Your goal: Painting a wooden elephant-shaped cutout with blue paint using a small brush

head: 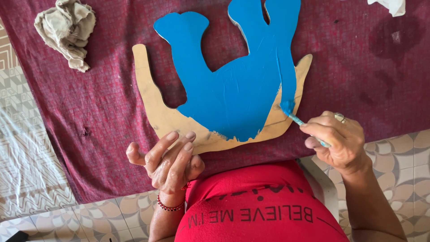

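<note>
— Where is our cutout (233,85)?

— Just ahead of both hands, flat on the maroon cloth (358,67). Our right hand (338,139) pinches the paintbrush (298,117); our left hand (170,159) lies released, fingertips on the bare edge.

— It looks stiff, light, wet-slippery; we'd grip unpainted rim.

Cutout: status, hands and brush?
Right hand holds brush, bristles on cutout lower right edge. Left hand fingertips steady bare wood base, holding nothing. Body mostly blue. Rag lies apart, upper left.
</note>
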